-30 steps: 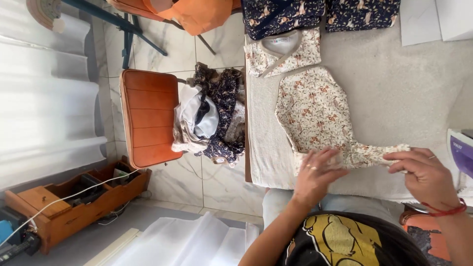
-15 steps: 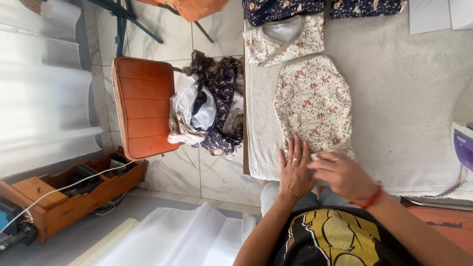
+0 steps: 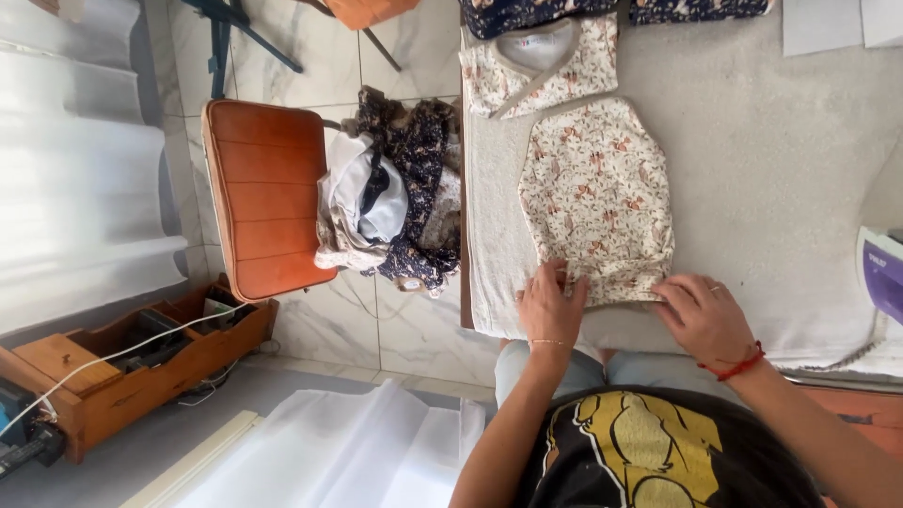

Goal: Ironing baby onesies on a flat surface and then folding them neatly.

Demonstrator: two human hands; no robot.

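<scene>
Both hands flat on the near hem of the floral top (image 3: 597, 198), which lies folded on the grey pad (image 3: 800, 160), just in front of the person. Left hand (image 3: 550, 306) palm down, fingers spread, pressing the near-left corner, nothing clenched. Right hand (image 3: 704, 315) fingers curled over the near-right edge; pinching or just pressing, cannot tell.

Risks, my read:
- uneven pressure could drag the fold askew, as the cloth is thin and slides on the pad
- iron (image 3: 882, 273) sits near the right hand; a sweep that way could knock it

Count: 1 floral top under the hands, 1 matching piece (image 3: 546, 66) beyond it, 2 dark floral items (image 3: 527, 14) at the far edge, 1 iron, 1 orange chair (image 3: 259, 198) carrying 1 heap of clothes (image 3: 395, 198).
</scene>
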